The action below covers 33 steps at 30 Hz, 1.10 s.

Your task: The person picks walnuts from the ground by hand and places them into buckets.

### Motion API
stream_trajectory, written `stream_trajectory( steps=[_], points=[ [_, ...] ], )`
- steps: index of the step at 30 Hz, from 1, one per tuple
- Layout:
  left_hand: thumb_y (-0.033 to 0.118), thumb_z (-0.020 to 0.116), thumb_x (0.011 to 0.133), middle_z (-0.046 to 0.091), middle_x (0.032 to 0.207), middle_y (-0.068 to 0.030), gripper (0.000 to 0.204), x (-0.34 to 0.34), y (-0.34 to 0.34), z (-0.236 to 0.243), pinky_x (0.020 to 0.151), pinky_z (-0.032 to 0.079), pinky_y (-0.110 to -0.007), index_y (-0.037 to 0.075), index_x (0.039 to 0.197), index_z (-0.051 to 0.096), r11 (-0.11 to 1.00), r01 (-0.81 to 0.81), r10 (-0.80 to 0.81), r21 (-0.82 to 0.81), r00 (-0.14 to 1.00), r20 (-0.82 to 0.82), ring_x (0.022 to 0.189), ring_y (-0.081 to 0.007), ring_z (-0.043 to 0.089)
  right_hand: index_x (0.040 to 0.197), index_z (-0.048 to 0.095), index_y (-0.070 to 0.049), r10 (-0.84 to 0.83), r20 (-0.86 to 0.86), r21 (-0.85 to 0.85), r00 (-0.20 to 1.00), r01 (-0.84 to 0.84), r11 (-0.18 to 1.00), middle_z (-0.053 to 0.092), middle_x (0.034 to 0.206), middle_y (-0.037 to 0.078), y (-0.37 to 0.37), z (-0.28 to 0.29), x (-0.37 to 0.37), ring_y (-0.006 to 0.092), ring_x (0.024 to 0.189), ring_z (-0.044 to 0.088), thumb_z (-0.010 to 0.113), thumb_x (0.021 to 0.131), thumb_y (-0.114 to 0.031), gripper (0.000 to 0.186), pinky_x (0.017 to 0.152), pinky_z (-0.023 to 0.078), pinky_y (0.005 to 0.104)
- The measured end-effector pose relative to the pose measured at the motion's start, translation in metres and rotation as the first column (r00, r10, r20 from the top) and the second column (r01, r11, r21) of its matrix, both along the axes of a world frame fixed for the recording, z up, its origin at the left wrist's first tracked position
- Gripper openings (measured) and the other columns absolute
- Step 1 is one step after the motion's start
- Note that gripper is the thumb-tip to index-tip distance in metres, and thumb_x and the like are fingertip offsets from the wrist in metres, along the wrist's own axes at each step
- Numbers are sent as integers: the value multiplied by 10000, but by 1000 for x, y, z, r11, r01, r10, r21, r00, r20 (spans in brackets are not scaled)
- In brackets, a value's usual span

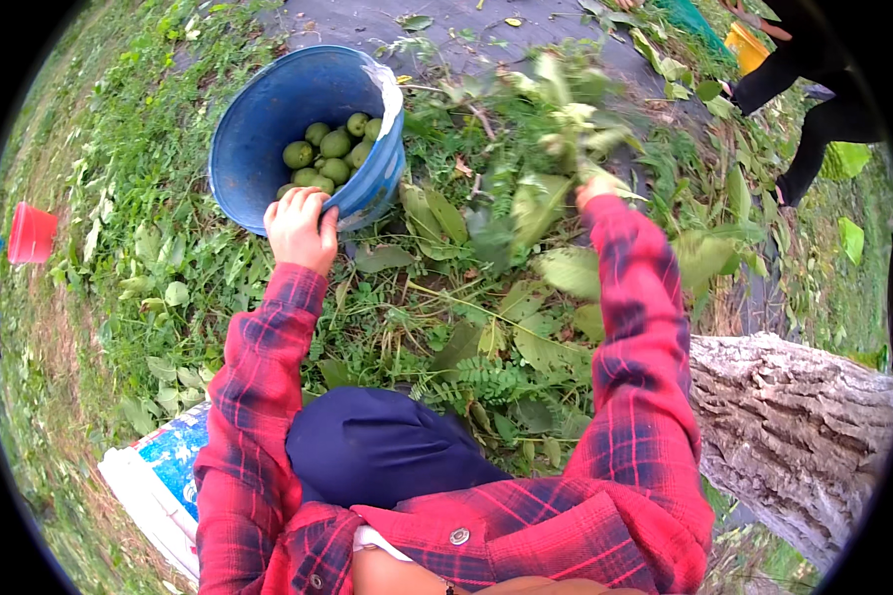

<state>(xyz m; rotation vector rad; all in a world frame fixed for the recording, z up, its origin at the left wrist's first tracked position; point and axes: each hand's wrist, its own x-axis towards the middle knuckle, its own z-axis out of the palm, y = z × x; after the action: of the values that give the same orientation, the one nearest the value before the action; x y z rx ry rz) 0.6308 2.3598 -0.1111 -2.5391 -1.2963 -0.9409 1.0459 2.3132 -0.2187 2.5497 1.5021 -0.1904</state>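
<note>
A blue bucket [238, 99] leans tilted toward me on the weeds, with several round green fruits [334, 145] lying in it. My left hand [303, 228] is closed over the bucket's near rim, thumb on the outside. Farther right, my right hand [597, 186] is closed round leafy green stems [575, 129], which are smeared by motion. Large leaves [541, 203] lie and stick up around that hand. Part of my right hand's fingers is hidden by the foliage.
A thick, rough-barked tree trunk [794, 426] stands close on my right. A white and blue bucket [154, 476] is by my left side, and a red bucket [32, 233] stands farther left. Another person's dark-clad legs [814, 99] and a yellow bucket [746, 48] are at the far right.
</note>
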Motion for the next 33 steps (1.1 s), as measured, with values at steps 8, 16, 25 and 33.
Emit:
stream_trajectory(
  steps=[8,16,25,33],
  points=[
    [124,545,639,550,767,-58,109,2,6,-8,728,331,-327,56,723,531,989,118,-107,-94,988,114,803,-216,504,865,416,-39,-22,-526,86,850,80,993,521,630,227,-151,35,-183,387,598,517,486,725,-139,185,551,422,442],
    [136,556,641,552,733,-67,103,-2,4,-7,750,337,-328,50,698,550,992,91,-77,-93,988,137,776,-222,510,1032,384,-24,-80,-610,-8,788,95,995,508,601,247,-254,67,-217,401,582,506,451,762,-168,313,532,400,453],
    [184,535,714,509,659,-111,166,-9,3,-8,683,353,-351,31,677,484,976,178,-168,-128,982,85,692,-273,491,932,352,-42,-157,-594,199,789,333,922,509,597,230,-238,-34,-227,402,572,495,437,778,-213,246,499,378,465],
    [246,563,699,471,535,-122,272,4,10,9,437,366,-353,40,596,418,965,192,-221,-180,962,-158,482,-287,474,875,353,-47,-122,-497,238,859,270,933,491,508,194,-240,-92,-211,378,454,477,461,762,-216,230,417,375,442]
  ],
)
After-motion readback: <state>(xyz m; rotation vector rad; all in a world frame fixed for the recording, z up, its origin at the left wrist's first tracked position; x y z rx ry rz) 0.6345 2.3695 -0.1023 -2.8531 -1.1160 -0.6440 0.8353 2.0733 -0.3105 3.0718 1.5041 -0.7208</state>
